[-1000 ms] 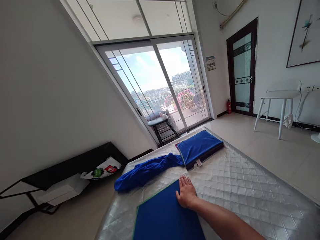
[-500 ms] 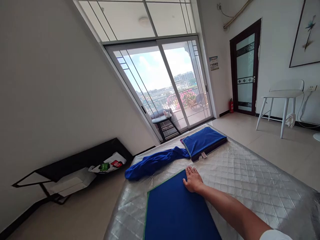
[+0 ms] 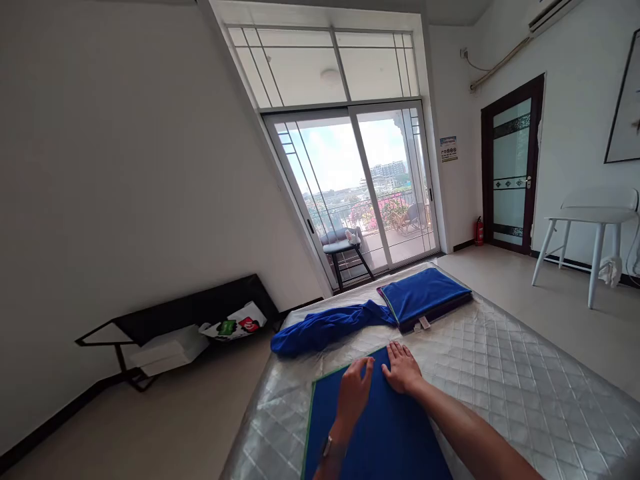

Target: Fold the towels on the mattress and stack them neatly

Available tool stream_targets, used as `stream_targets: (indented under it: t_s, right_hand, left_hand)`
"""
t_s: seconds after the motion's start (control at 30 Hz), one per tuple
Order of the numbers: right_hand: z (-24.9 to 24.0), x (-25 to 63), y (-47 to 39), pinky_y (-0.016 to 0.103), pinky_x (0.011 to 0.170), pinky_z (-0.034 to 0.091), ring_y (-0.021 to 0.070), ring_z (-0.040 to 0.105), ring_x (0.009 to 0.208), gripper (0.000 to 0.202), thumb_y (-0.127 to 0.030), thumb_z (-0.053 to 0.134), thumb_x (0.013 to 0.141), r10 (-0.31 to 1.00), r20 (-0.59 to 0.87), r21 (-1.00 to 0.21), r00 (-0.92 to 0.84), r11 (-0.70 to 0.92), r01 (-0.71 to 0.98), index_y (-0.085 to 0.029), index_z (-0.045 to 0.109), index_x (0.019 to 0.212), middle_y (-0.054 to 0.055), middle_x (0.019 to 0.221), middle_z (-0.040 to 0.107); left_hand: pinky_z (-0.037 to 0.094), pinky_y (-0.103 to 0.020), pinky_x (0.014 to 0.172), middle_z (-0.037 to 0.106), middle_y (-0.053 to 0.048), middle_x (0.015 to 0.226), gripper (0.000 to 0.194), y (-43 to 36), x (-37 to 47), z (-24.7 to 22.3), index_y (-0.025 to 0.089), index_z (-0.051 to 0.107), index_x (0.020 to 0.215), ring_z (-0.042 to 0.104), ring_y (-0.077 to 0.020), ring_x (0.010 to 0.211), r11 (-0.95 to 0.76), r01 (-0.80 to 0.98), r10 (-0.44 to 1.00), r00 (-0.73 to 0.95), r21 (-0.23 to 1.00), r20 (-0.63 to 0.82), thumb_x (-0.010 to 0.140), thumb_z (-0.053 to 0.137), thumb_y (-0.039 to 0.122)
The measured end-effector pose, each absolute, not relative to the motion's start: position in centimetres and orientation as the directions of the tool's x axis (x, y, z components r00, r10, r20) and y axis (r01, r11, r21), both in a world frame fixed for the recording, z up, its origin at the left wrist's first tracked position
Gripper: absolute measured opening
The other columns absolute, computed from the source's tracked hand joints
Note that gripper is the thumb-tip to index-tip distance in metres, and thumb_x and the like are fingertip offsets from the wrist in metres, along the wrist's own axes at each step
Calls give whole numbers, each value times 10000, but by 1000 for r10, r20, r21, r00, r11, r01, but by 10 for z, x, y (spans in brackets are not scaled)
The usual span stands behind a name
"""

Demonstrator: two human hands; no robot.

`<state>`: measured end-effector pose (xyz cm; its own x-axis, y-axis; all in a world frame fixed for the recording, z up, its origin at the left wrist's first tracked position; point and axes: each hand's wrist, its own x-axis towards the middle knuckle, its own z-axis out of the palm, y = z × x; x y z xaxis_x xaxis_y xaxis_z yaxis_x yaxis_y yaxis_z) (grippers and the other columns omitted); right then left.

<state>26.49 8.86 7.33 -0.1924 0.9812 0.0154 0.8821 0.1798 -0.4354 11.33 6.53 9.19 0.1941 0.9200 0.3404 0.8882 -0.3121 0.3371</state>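
Note:
A blue cloth with green edging (image 3: 380,433), probably a towel, lies spread flat on the silver quilted mattress (image 3: 500,373). My right hand (image 3: 401,369) presses flat near its far right corner, fingers stretched out. Just to the left, my left hand (image 3: 354,387) is over the same cloth with its fingers loosely bent and nothing visible in them. Whether it touches the cloth I cannot tell. Beyond my hands lies a bunched blue cloth (image 3: 330,328). Beside it sits a folded stack of cloths (image 3: 427,293), blue on top and dark purple below, with white tags at its near edge.
To the left of the mattress, a low black rack (image 3: 200,303) holds white boxes (image 3: 173,348) and a printed bag (image 3: 237,323). A black stool (image 3: 345,248) is by the sliding glass door (image 3: 370,187). A white chair (image 3: 595,217) stands at the right.
My left hand has come into view from below, over the blue cloth. My right hand stays flat near the corner. The view has tilted and shifted, so things appear further right.

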Motion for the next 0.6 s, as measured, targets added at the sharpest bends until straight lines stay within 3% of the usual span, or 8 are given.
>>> stream_targets:
  t_s: [0.1, 0.23, 0.43, 0.6]
  right_hand:
    - [74, 266, 89, 380, 1227, 104, 202, 141, 1519, 669, -346, 302, 956, 977, 6, -416, -215, 198, 888, -48, 274, 1555, 113, 1635, 178]
    - [73, 266, 89, 383, 1229, 105, 206, 138, 1519, 682, -379, 311, 958, 979, 8, -399, -204, 190, 897, -64, 265, 1561, 108, 1638, 181]
    - [76, 264, 88, 371, 1231, 69, 204, 122, 1522, 703, -433, 272, 977, 982, -9, -387, -191, 173, 906, -50, 236, 1566, 117, 1639, 181]
    - [82, 264, 92, 380, 1229, 49, 217, 99, 1526, 704, -415, 265, 978, 974, -64, -366, -219, 181, 913, -24, 223, 1562, 129, 1641, 146]
  left_hand:
    - [479, -460, 1062, 674, -100, 1269, 349, 67, 129, 75, 246, 655, 1240, 601, -244, 1219, -367, 871, 909, 261, 326, 324, 1011, 459, 420]
    - [371, -509, 1151, 531, -93, 1485, 457, 75, 113, 50, 271, 551, 1408, 439, -273, 1406, -388, 913, 907, 355, 126, 225, 1019, 350, 402]
    - [271, -506, 1193, 349, -108, 1594, 581, 80, 15, 30, 210, 410, 1514, 288, -297, 1483, -107, 991, 990, 114, -79, 80, 1009, 279, 463]
    - [226, -445, 1213, 265, -140, 1619, 710, 79, -12, 30, 74, 302, 1544, 217, -275, 1507, 79, 995, 996, -76, -56, 49, 1001, 184, 515]
